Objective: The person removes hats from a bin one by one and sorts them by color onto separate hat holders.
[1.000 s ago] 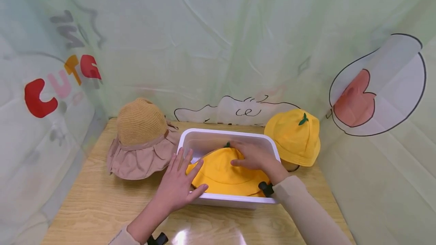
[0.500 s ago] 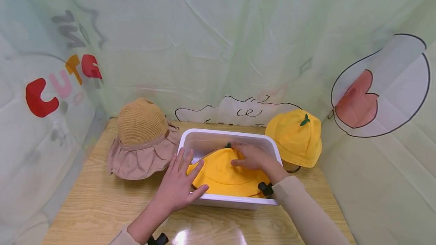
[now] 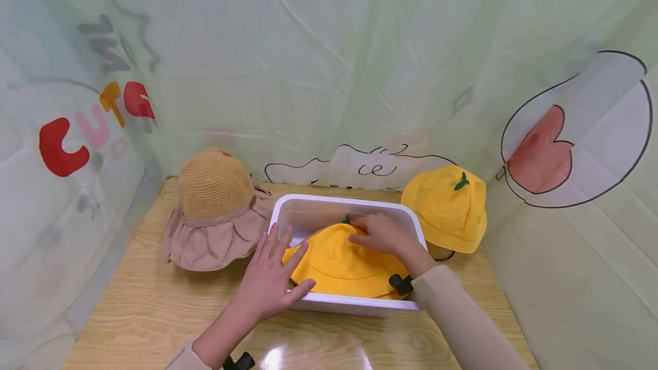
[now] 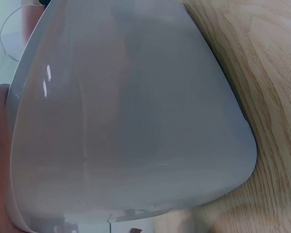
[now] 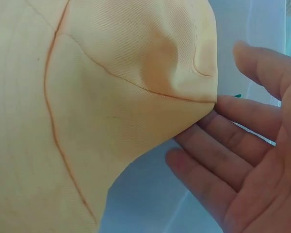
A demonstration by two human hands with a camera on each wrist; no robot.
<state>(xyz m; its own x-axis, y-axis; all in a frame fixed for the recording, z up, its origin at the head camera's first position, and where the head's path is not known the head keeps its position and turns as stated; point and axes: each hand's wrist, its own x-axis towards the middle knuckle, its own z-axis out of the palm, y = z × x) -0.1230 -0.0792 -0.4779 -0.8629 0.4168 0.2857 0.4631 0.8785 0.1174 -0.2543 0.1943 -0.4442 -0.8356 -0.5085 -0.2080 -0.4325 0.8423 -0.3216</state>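
Observation:
A yellow bucket hat (image 3: pixel 334 258) with a small green sprout on top lies inside the white plastic bin (image 3: pixel 339 302) in the head view. My left hand (image 3: pixel 267 278), fingers spread, rests over the bin's front left corner. Inside the bin, my right hand (image 3: pixel 382 236) touches the hat's crown near the sprout. In the right wrist view the fingertips (image 5: pixel 203 141) meet the crown's pointed end, while the thumb (image 5: pixel 254 58) stands apart from the fabric. The left wrist view is mostly filled by the bin's outer wall (image 4: pixel 126 111).
A straw hat (image 3: pixel 213 187) with a ruffled mauve brim stands left of the bin. Another yellow bucket hat (image 3: pixel 447 210) with a sprout stands at the back right. All are on a wooden table (image 3: pixel 154 301), with a printed curtain (image 3: pixel 257 84) behind and at both sides.
My right hand has shifted slightly at the crown, its knuckles a little higher, and the sprout has moved slightly right. The left hand and the bin stay in place.

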